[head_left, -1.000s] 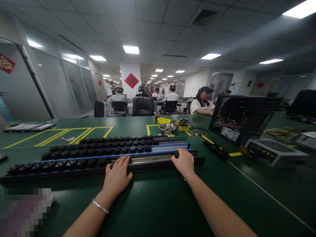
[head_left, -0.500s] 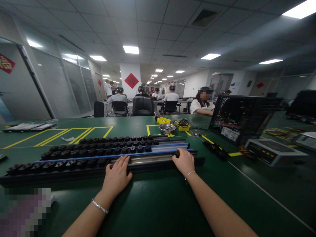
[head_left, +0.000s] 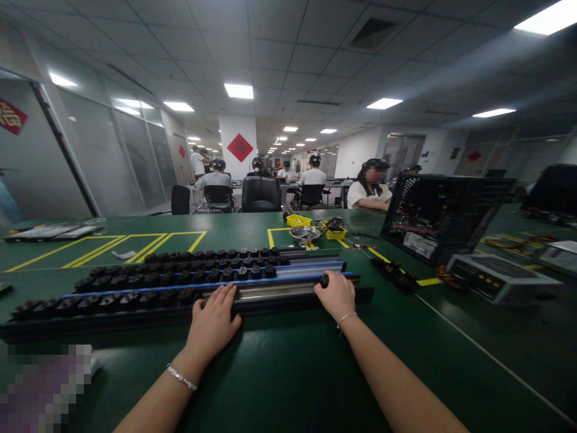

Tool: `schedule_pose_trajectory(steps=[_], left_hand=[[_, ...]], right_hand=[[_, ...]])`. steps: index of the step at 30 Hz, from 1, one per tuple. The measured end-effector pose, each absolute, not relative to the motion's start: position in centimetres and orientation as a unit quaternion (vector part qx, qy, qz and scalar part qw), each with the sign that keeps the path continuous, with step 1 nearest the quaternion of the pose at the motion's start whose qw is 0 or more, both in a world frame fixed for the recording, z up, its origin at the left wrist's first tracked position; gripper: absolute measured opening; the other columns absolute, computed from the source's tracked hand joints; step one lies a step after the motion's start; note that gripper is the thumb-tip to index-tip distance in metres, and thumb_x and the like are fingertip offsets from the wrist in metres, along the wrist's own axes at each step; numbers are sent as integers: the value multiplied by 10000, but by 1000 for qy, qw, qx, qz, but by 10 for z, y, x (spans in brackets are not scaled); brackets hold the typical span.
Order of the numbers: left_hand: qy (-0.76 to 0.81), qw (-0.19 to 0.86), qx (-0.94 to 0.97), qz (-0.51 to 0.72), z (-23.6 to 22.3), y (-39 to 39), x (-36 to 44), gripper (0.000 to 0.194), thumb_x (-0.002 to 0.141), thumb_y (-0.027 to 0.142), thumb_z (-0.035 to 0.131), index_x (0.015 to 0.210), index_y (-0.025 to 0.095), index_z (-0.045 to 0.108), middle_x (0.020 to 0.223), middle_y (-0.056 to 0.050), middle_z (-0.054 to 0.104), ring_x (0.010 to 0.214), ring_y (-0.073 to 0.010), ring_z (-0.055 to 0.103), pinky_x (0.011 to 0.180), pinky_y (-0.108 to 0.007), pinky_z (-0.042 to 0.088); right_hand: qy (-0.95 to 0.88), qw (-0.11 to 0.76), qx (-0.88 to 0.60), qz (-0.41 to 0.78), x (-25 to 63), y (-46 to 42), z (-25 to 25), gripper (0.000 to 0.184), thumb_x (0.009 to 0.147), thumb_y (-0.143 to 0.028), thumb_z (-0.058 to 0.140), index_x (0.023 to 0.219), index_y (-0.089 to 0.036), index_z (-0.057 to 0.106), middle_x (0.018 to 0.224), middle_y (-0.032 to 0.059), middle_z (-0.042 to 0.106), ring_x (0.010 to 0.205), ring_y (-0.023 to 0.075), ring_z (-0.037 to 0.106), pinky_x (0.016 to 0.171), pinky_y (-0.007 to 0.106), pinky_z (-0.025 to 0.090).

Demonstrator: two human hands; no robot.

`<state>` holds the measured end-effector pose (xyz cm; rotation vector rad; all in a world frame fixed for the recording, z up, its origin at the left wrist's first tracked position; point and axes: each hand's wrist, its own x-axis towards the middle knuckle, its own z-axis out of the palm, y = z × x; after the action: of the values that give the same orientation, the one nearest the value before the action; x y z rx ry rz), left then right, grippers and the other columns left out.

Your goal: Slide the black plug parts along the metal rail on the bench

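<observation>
Black rail [head_left: 265,305] — long, silvery inside — dark blocks [head_left: 128,300] at left

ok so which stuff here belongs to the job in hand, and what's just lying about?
Seemingly in use:
- front rail, under the left hand
- black parts lined up along it
- small black part in the right hand

Apparently just lying about:
- computer case
- power supply
- metal bowl
- paper scrap

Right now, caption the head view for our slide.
Right hand grips a small black module, left hand at the front rail.
</observation>
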<state>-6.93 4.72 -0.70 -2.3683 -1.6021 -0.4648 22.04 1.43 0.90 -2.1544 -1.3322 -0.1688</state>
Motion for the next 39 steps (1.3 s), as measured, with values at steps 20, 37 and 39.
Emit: schedule_pose_trajectory(steps=[20, 37, 39], left_hand=[[-548, 129, -810, -166, -8, 46, -69, 569, 782, 315, 382, 1329, 162, 424, 1424, -73, 417, 1292, -251, 379, 973, -507, 294], [-551, 114, -810, -164, -7, 47, -70, 572, 794, 320, 372, 1345, 172, 411, 1435, -88, 401, 1300, -262, 358, 993, -508, 271], [-552, 115, -810, -163, -8, 48, -71, 571, 796, 320, 371, 1347, 174, 410, 1435, -90, 401, 1300, -265, 359, 992, -509, 274]], right_hand=[[-489, 286, -822, -58, 225, 12, 12, 255, 720, -321, 485, 907, -193, 603, 1040, 77, 642, 1087, 247, 495, 989, 411, 264], [-475, 274, -835, -45, 226, 8, 10, 423, 750, -392, 464, 1099, -218, 629, 1308, 51, 532, 1248, 249, 397, 1075, 459, 170], [-474, 275, -835, -47, 226, 9, 9, 417, 749, -382, 464, 1093, -216, 632, 1300, 53, 538, 1239, 247, 407, 1072, 455, 175]])
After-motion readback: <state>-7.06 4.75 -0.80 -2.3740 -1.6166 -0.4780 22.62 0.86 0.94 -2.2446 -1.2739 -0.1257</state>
